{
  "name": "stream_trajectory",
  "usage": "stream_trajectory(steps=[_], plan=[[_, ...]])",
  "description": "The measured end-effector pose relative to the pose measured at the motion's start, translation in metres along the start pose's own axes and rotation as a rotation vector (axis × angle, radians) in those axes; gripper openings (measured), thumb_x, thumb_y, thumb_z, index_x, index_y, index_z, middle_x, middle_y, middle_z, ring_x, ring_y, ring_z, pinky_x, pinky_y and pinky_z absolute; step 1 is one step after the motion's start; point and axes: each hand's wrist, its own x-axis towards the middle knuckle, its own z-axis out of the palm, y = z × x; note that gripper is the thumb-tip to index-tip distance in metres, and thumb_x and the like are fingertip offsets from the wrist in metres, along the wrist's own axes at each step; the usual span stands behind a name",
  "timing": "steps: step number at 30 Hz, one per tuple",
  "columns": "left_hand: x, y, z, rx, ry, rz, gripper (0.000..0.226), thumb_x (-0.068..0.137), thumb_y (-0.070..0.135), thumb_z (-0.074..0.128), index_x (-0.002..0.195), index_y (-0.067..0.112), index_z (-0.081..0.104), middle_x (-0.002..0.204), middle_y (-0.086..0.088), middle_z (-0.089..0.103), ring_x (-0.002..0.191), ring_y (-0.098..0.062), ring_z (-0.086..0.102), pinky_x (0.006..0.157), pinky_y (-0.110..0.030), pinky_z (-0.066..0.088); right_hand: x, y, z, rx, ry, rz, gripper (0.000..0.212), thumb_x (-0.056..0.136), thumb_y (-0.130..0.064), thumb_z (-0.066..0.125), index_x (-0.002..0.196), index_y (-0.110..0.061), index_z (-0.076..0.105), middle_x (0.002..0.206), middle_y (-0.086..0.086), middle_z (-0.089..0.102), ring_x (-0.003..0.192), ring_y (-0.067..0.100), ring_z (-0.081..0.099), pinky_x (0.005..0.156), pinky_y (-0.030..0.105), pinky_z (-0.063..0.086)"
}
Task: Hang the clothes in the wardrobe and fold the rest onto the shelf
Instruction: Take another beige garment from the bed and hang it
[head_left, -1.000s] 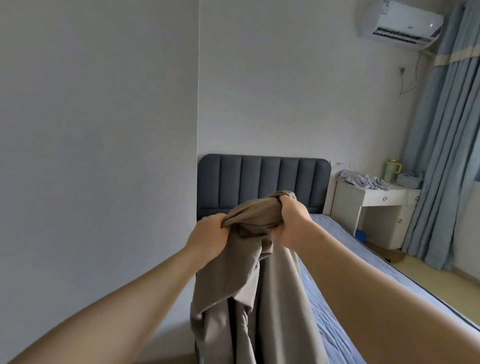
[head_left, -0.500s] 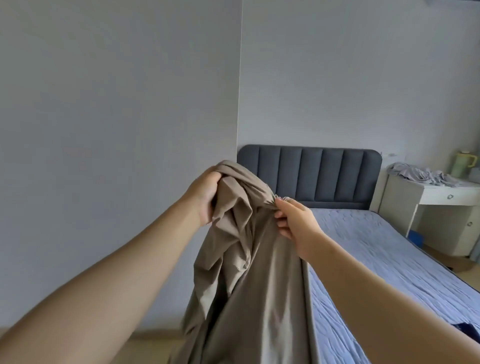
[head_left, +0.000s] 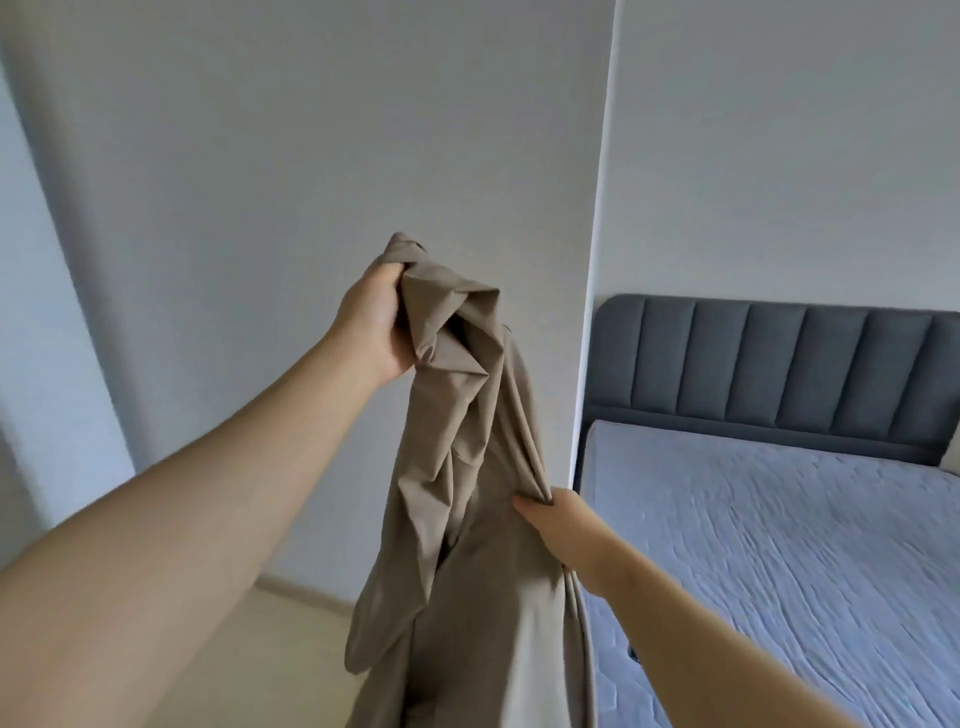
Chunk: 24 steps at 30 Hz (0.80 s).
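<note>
The left hand (head_left: 371, 322) holds a soft grey-brown piece of clothing (head_left: 467, 467) up in the air, in front of the white wall (head_left: 311, 156). Its fingers are curled tight round the bunched top. The cloth is thin and smooth, full of folds and creases. It hangs down long, past the bottom of the view. Lower down, the right hand (head_left: 563, 530) pinches one fold at the cloth's right edge. A bed (head_left: 779, 545) with a wrinkled blue sheet and a dark grey headboard (head_left: 779, 358) is on the right.
</note>
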Motion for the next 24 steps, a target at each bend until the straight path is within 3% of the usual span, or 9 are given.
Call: stream_trajectory(steps=[2,4,7,10,13,15,18,21,24], plan=[[0.002,0.004,-0.022,0.143,0.131,0.03,0.024,0.089,0.017,0.053,0.065,0.021,0.047,0.061,0.003,0.056,0.055,-0.013,0.058,0.051,-0.016,0.049,0.002,-0.013,0.008,0.096,0.027,-0.008,0.027,0.096,-0.025,0.047,0.107,-0.004,0.061,0.105,0.018,0.066,0.098,0.031,0.063,0.091,0.039,0.051],[0.005,0.005,-0.052,0.322,0.251,0.044,0.009,0.092,0.026,0.054,0.089,0.021,0.061,0.081,0.001,0.066,0.076,-0.017,0.064,0.063,-0.024,0.052,0.006,-0.028,0.018,0.239,0.045,-0.009,0.021,0.096,-0.022,0.046,0.104,-0.008,0.06,0.092,0.01,0.065,0.089,0.027,0.062,0.086,0.038,0.051],[0.003,-0.006,-0.097,0.654,0.336,-0.019,0.021,0.096,0.021,0.047,0.113,0.016,0.058,0.105,-0.005,0.064,0.084,-0.023,0.06,0.07,-0.029,0.048,0.015,-0.055,0.03,0.506,0.064,0.053,0.011,0.095,-0.023,0.047,0.089,-0.018,0.056,0.084,0.0,0.057,0.081,0.018,0.055,0.074,0.034,0.049],[-0.009,-0.014,-0.128,0.948,0.184,-0.133,0.025,0.094,0.014,0.049,0.118,0.021,0.052,0.12,-0.005,0.059,0.097,-0.021,0.059,0.082,-0.031,0.048,0.025,-0.087,0.046,0.693,0.044,0.132,0.007,0.092,-0.028,0.051,0.092,-0.023,0.056,0.086,-0.003,0.057,0.077,0.014,0.052,0.058,0.026,0.038],[-0.02,-0.011,-0.149,0.99,-0.045,-0.221,0.057,0.087,0.038,0.06,0.137,0.037,0.031,0.131,0.012,0.042,0.117,-0.01,0.045,0.09,-0.027,0.036,0.033,-0.123,0.069,0.864,-0.005,0.085,0.008,0.089,-0.022,0.056,0.085,-0.017,0.06,0.082,0.001,0.063,0.078,0.017,0.059,0.068,0.032,0.049],[-0.026,-0.002,-0.164,0.899,-0.162,-0.216,0.07,0.076,0.049,0.066,0.135,0.044,0.027,0.134,0.019,0.039,0.119,-0.001,0.045,0.09,-0.021,0.039,0.04,-0.15,0.092,0.94,-0.064,0.013,0.008,0.088,-0.019,0.058,0.085,-0.014,0.063,0.085,0.004,0.065,0.087,0.021,0.062,0.088,0.034,0.051],[-0.031,0.012,-0.193,0.857,-0.252,-0.241,0.077,0.069,0.035,0.074,0.131,0.041,0.029,0.129,0.021,0.047,0.113,0.005,0.05,0.084,-0.015,0.047,0.052,-0.185,0.127,1.047,-0.126,-0.019,0.018,0.087,-0.019,0.061,0.102,-0.012,0.063,0.087,0.004,0.066,0.082,0.018,0.062,0.082,0.03,0.05],[-0.028,0.039,-0.242,0.969,-0.074,-0.227,0.045,0.084,0.02,0.066,0.126,0.026,0.049,0.111,0.013,0.062,0.096,-0.001,0.061,0.074,-0.013,0.048,0.066,-0.22,0.18,1.131,-0.166,-0.03,0.028,0.09,-0.018,0.055,0.117,-0.012,0.059,0.093,0.006,0.066,0.081,0.018,0.063,0.073,0.029,0.052],[-0.019,0.072,-0.291,0.901,0.192,-0.165,0.022,0.095,0.021,0.052,0.113,0.013,0.061,0.102,-0.002,0.067,0.088,-0.016,0.064,0.076,-0.023,0.051,0.083,-0.246,0.23,1.194,-0.263,-0.07,0.033,0.096,-0.02,0.046,0.125,-0.009,0.056,0.115,0.011,0.065,0.101,0.021,0.063,0.083,0.03,0.051]])
